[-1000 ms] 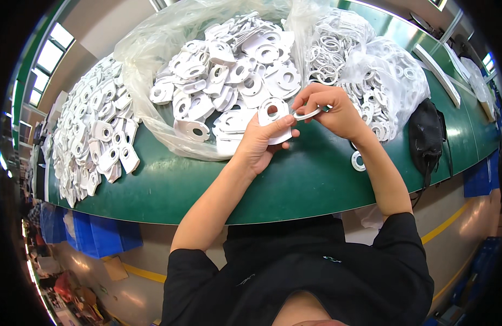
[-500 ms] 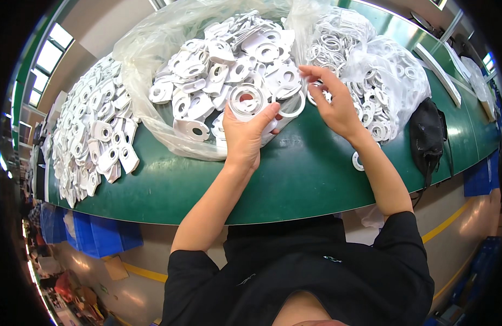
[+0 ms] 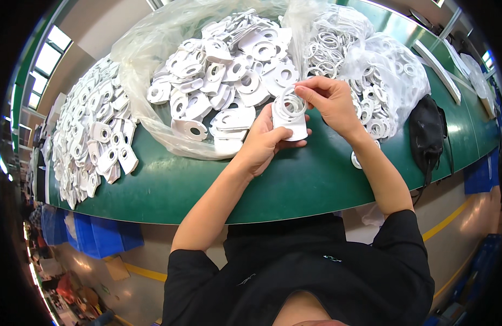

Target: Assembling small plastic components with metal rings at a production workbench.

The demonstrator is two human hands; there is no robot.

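My left hand (image 3: 266, 137) grips a flat white plastic part (image 3: 291, 131) with a round collar, its thumb lying across the lower body. Over the collar, a thin white ring (image 3: 286, 96) is tilted, and my right hand (image 3: 329, 103) pinches its upper edge between thumb and fingers. Whether the ring touches the collar, I cannot tell. Just beyond my left hand, similar white parts (image 3: 253, 89) are heaped in a large clear plastic bag (image 3: 147, 122).
A second pile of white parts (image 3: 88, 125) lies on the green table (image 3: 169, 185) at the left. To the right are bags of white rings (image 3: 377, 127), a loose ring (image 3: 355, 160) and a black pouch (image 3: 426, 136). A white strip (image 3: 438, 73) lies farther right.
My left hand has moved right with the white part, away from the heap. My right hand, formerly spread, has closed on the ring and brought it over the part.
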